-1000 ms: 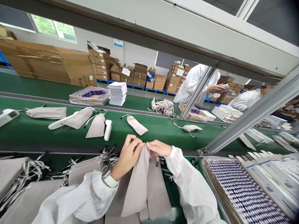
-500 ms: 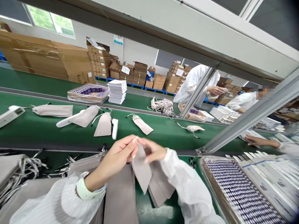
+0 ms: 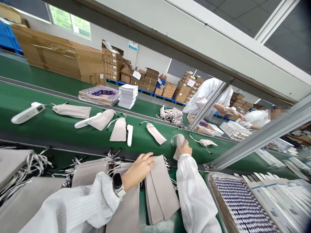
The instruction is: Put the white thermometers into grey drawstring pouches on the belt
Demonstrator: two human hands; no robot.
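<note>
My right hand (image 3: 185, 149) is wrapped round a beige drawstring pouch (image 3: 180, 141) at the green belt, its white cord looping off to the left. Fingers stretched out, my left hand (image 3: 140, 171) rests by the upper left corner of a fanned stack of flat beige pouches (image 3: 162, 191). Another pile of pouches (image 3: 128, 207) lies under my left wrist. Farther left on the belt are more pouches, among them a standing-shaped one (image 3: 118, 130) beside a white handheld thermometer (image 3: 130, 135). A single pouch (image 3: 156, 133) lies nearer the middle.
To my right sits a tray of batteries (image 3: 238, 200) with white boxes (image 3: 274, 197) beside it. A slanted metal post (image 3: 252, 129) rises from the belt's edge. Across the belt stand a paper stack (image 3: 128, 96), a heap of pouches (image 3: 171, 116) and co-workers in white.
My hands have parted. The right hand has carried the pouch forward and right to the belt; the left has come down, fingers extended, to the pouch stack. The view has shifted left.
</note>
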